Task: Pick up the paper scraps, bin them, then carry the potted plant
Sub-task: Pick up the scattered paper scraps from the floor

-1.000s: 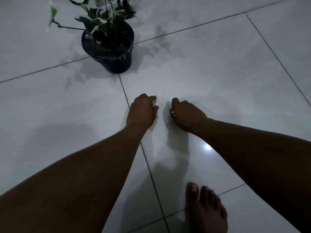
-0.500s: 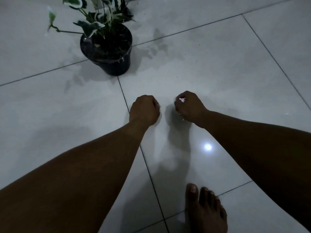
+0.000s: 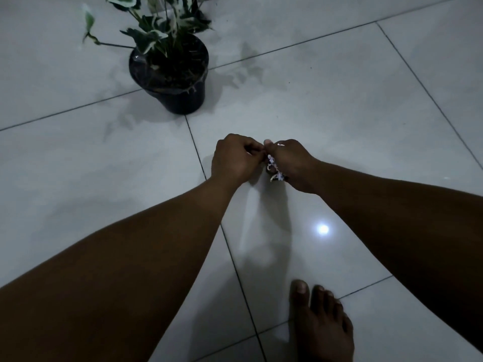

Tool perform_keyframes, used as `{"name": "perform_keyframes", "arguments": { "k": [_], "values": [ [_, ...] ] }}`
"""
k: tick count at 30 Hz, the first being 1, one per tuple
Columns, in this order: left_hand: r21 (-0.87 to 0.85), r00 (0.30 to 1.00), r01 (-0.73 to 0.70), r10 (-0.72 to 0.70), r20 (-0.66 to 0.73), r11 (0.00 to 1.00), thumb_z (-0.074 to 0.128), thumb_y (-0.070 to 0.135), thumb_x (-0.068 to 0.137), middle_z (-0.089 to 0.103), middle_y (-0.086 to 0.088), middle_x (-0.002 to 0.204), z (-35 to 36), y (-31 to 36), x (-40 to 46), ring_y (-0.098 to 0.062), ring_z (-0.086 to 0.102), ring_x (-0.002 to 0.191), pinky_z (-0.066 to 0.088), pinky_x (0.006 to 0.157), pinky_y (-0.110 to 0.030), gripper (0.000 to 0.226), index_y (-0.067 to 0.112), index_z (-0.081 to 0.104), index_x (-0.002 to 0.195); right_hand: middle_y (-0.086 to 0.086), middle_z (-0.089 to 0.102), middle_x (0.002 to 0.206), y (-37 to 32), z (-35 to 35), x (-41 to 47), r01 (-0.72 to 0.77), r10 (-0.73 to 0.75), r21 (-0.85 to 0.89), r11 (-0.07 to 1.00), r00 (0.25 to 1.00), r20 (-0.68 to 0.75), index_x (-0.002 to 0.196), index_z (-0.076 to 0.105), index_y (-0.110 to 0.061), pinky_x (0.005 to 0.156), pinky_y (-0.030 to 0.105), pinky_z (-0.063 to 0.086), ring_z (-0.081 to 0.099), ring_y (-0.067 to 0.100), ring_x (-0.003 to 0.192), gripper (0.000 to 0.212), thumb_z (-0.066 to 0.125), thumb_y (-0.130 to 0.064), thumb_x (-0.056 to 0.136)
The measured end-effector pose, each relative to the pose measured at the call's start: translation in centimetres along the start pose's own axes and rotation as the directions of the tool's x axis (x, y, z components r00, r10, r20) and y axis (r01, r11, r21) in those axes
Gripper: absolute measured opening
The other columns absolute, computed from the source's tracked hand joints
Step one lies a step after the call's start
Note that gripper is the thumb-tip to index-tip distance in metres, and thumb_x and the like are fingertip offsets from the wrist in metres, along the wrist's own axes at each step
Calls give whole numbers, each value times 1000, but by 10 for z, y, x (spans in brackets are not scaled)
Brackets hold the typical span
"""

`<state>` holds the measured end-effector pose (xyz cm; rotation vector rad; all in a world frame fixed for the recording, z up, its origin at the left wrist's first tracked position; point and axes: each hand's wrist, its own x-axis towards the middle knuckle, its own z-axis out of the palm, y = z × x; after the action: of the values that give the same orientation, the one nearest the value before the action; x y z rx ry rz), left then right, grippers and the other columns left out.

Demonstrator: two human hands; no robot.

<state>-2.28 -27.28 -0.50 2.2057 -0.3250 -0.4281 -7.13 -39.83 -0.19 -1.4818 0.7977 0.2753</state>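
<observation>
A clump of white paper scraps (image 3: 275, 168) shows between my two hands, just above the floor. My right hand (image 3: 292, 163) is closed around the clump, with bits sticking out at its thumb side. My left hand (image 3: 235, 159) is pressed against it, fingers curled and pinched at the scraps; whether it holds any itself is hidden. The potted plant (image 3: 172, 71), a black pot with green-and-white leaves, stands on the floor beyond and to the left of my hands.
The floor (image 3: 339, 100) is large glossy pale tiles with dark grout lines and a bright light reflection (image 3: 323, 229). My bare foot (image 3: 321, 325) stands at the bottom right. No bin is in view.
My two hands have come together from being a short gap apart. The paper scraps now show as a clump at my right hand. The view has shifted slightly.
</observation>
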Motion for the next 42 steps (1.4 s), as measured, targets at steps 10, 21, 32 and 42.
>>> {"name": "perform_keyframes", "arguments": {
  "k": [10, 21, 32, 42],
  "values": [
    [-104, 988, 155, -152, 31, 982, 91, 28, 66, 75, 4, 72, -6, -13, -7, 3, 68, 64, 46, 58, -5, 32, 17, 67, 84, 6, 50, 62, 0, -7, 7, -116, 117, 19, 993, 984, -133, 67, 47, -12, 37, 19, 32, 45, 16, 42, 34, 47, -28, 98],
    [311, 999, 4, -20, 50, 950, 73, 27, 83, 72, -7, 112, 1, -17, -15, -22, 66, 107, 51, 97, -32, 35, 14, 74, 116, 20, 65, 90, 6, -12, 15, -116, 64, -162, 980, 954, -294, 83, 58, -4, 63, 37, 54, 64, 35, 79, 36, 45, -35, 97],
    [444, 993, -90, 48, 105, 891, 63, 35, 92, 66, -10, 107, 13, -6, -18, -29, 64, 100, 52, 87, -38, 30, 10, 77, 101, 19, 65, 93, 2, -4, 12, -45, -36, -315, 948, 969, -246, 83, 58, -4, 95, 48, 52, 65, 39, 100, 38, 41, -34, 99],
    [464, 997, -71, 68, 23, 883, 59, 24, 93, 69, -11, 99, 24, -3, -14, -30, 66, 89, 54, 78, -35, 23, 9, 76, 96, 25, 67, 96, 6, -14, 6, -33, -71, -356, 934, 959, -276, 66, 50, -8, 90, 49, 54, 66, 42, 94, 44, 39, -34, 100]
  ]
}}
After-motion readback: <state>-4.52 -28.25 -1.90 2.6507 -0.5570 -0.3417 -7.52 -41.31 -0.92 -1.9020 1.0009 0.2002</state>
